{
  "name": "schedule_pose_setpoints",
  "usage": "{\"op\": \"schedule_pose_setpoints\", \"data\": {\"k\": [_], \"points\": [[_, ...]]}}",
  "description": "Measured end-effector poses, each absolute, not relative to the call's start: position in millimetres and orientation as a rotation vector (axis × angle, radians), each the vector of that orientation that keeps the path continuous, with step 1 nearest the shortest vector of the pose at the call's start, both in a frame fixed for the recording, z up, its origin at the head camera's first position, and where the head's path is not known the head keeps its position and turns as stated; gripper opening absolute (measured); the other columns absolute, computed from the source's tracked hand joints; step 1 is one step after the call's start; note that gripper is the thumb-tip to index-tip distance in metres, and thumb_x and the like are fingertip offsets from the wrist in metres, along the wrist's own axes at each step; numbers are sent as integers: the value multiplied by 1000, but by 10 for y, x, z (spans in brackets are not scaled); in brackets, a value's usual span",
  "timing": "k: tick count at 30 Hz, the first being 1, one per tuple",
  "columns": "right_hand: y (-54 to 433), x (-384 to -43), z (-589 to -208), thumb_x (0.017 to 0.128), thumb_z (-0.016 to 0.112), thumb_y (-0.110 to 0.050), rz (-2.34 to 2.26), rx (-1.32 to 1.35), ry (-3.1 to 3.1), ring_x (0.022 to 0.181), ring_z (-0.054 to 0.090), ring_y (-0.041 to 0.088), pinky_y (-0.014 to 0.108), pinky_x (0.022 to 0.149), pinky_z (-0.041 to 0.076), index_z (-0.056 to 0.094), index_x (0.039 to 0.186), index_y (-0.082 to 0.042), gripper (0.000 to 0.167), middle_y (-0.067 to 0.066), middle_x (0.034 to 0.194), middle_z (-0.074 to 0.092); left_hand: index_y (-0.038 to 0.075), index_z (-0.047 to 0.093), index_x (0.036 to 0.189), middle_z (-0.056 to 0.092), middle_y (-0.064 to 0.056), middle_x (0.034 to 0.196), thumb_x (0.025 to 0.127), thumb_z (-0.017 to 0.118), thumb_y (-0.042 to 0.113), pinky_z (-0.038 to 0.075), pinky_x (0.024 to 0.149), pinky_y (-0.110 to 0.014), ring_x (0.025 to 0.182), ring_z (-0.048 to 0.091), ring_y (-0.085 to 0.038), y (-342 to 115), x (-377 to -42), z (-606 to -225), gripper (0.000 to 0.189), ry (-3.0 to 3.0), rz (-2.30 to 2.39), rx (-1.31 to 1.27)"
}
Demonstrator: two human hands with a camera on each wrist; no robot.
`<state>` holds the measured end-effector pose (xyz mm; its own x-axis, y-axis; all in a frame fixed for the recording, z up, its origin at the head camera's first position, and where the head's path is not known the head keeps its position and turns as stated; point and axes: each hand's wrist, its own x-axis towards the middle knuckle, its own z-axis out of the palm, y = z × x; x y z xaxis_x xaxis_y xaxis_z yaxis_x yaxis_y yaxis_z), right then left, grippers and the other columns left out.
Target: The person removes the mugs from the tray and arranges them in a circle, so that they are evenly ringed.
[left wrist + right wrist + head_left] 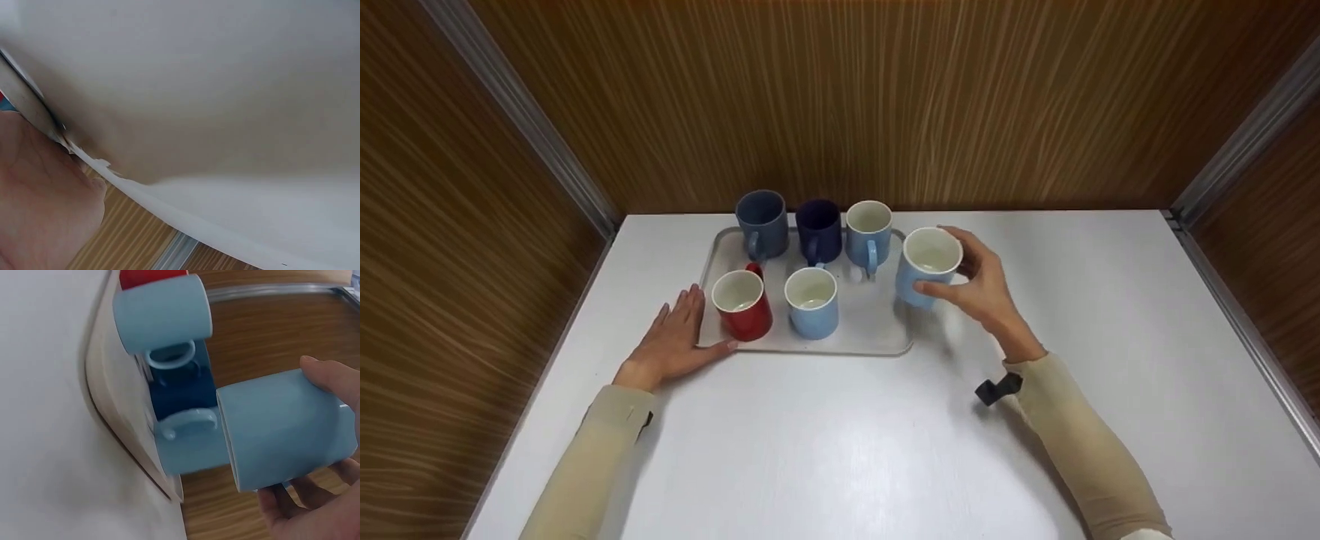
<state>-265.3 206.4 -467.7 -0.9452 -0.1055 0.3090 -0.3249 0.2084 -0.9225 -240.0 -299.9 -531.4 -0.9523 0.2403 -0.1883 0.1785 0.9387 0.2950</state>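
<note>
My right hand [979, 289] grips a light blue mug [919, 281] with a white inside, thumb at its front and fingers behind. That mug overlaps the right edge of the pale tray [870, 341] in the head view; the right wrist view shows it held by its side, near another light blue mug [191, 447]. My left hand [675, 341] lies at the tray's left front corner, fingers straight and spread, thumb along the front edge. Closest to it on the tray stands a red mug [748, 319], white inside. A light blue mug [814, 315] stands right of the red one.
Along the tray's back stand a grey-blue mug [765, 225], a dark navy mug [820, 229] and a light blue mug [868, 240]. The white table [840, 450] meets wood-patterned panels [840, 105] at the back and sides.
</note>
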Motion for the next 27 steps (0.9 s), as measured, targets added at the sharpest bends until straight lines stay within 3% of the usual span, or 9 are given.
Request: {"op": "schedule_pose_setpoints", "data": {"k": [16, 27], "points": [[2520, -2842, -4701, 75, 98, -8, 1764, 217, -2243, 124, 62, 24, 31, 101, 50, 60, 150, -13, 84, 13, 142, 67, 4, 0, 171, -4, -17, 180, 90, 46, 91, -3, 135, -59, 168, -4, -36, -3020, -2376, -5297, 127, 2873, 405, 304], [2799, -2909, -4772, 77, 98, -14, 1738, 73, -2282, 134, 59, 25, 39, 113, 48, 55, 155, -16, 89, 11, 150, 62, 3, 2, 171, -3, -17, 180, 92, 48, 88, -2, 135, -60, 168, -3, -38, -2992, -2393, -5293, 126, 2873, 415, 322]]}}
